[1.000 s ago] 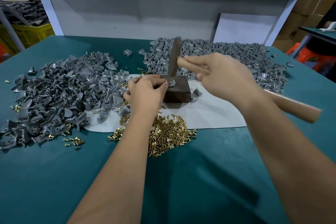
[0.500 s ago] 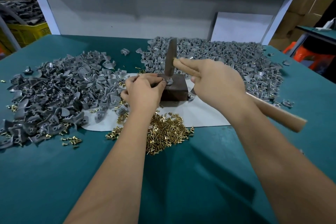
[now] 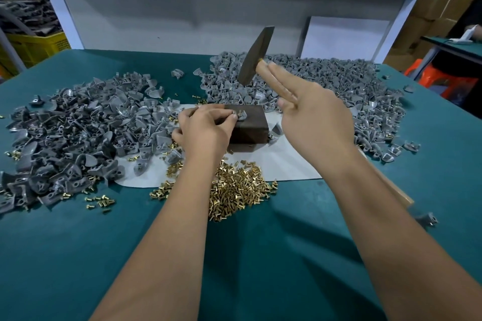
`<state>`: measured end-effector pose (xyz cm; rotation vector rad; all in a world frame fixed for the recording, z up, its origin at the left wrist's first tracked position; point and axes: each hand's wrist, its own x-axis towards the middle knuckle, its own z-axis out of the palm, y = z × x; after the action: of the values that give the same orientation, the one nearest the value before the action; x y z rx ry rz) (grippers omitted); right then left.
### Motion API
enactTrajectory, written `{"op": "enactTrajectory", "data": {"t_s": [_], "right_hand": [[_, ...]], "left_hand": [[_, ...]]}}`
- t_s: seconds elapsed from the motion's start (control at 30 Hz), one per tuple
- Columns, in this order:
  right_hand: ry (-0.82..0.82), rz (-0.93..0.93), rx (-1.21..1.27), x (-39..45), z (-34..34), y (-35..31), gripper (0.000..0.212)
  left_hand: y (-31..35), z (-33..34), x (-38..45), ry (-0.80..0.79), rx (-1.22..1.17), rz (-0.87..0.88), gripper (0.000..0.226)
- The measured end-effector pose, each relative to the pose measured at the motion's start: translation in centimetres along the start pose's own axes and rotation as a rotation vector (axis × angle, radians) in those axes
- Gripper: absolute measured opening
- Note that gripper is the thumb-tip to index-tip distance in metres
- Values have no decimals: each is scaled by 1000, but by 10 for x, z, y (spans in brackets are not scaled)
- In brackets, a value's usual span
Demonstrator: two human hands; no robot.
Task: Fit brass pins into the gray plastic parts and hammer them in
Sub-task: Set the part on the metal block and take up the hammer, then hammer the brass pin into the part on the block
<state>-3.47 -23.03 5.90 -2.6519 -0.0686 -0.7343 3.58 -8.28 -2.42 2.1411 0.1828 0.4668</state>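
Left hand [image 3: 206, 128] rests on the left end of the dark wooden block [image 3: 250, 125], fingers curled, fingertips [image 3: 233, 118] pinching a gray plastic part [image 3: 242, 116] flat on the block's top; brass pin [image 3: 238, 112] stands upright in the part, just right of the fingertips, head up and not driven flush. Right hand [image 3: 315, 117] holds the hammer [image 3: 257, 56] raised above and behind the block; index and middle fingers [image 3: 280, 78] straight along the wooden handle, the rest of the grip hidden under the palm; hammer head tilted, its lower face above the block, apart from the pin; handle end shows beyond the right forearm. Block sits on a white sheet [image 3: 287, 161] on the green table [image 3: 260, 255]; loose pile of brass pins [image 3: 234, 190] just in front of the block, under the left wrist; heap of gray parts [image 3: 78, 125] to the left, second heap [image 3: 326, 81] behind and right of the block; yellow crate [image 3: 34, 47] off the table at far left.
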Motion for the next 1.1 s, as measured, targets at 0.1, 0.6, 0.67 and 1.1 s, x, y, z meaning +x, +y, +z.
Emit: {"op": "enactTrajectory", "data": {"t_s": [0.1,0.6,0.67,1.1], "right_hand": [[-31,18,-23,2,0,1,57],[-275,665,439,22,61,57,10],[-300,581,233,21,58,56,15],[-182,5,298,39,84,6,7]], "left_hand": [[0,-1,0,-7,-18,11,15],[8,-16,-3,-148,-189,-11,28],[8,-16,-3,-157,-150,-8,26],[5,-13,-5,-119,-87,21,10]]}}
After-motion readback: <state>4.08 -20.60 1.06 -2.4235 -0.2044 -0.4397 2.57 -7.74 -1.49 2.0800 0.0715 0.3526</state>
